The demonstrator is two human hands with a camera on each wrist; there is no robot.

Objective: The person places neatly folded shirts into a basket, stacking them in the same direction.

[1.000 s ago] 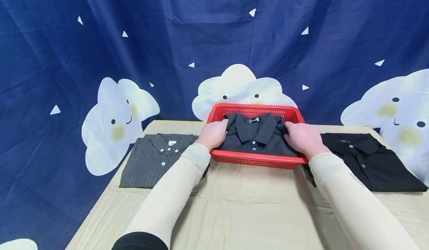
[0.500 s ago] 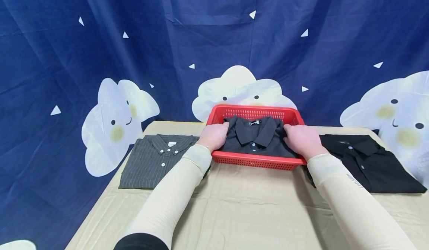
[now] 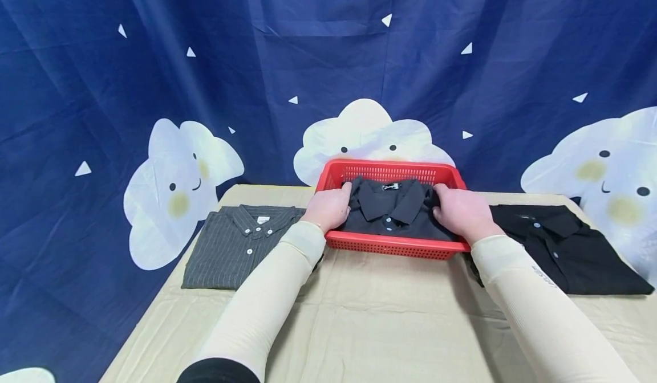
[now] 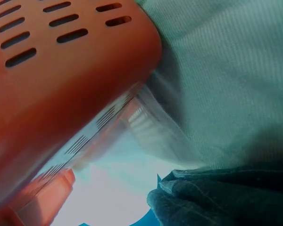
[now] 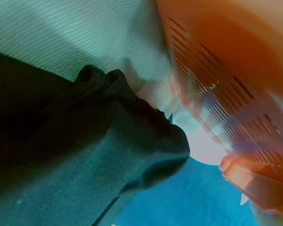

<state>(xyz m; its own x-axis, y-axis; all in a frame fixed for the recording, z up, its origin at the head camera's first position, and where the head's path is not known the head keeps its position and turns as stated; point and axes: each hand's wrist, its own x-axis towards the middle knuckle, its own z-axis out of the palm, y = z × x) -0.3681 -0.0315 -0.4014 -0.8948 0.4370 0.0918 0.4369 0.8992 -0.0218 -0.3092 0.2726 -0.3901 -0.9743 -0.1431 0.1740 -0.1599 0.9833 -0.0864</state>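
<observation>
A red perforated plastic basket (image 3: 394, 249) stands in the middle of the head view. A folded dark polo shirt (image 3: 385, 218) lies in it, collar toward the back. My left hand (image 3: 328, 207) grips the basket's left end, thumb over the rim beside the shirt. At the right end my right hand (image 3: 462, 212) holds the rim the same way. The other fingers are hidden in the head view. Both wrist views look along the outside of the basket, where its slotted wall appears orange (image 4: 85, 61).
A folded grey striped shirt (image 3: 220, 257) lies left of the basket, partly behind the left arm. On the right is a folded black shirt (image 3: 590, 257). Beige cloth (image 3: 390, 314) covers the table. A blue curtain (image 3: 328, 41) with white clouds hangs behind.
The polo shirt's collar sits slightly lower in the basket, and the thumbs have shifted a little. Basket, arms and the other shirts stay almost in place.
</observation>
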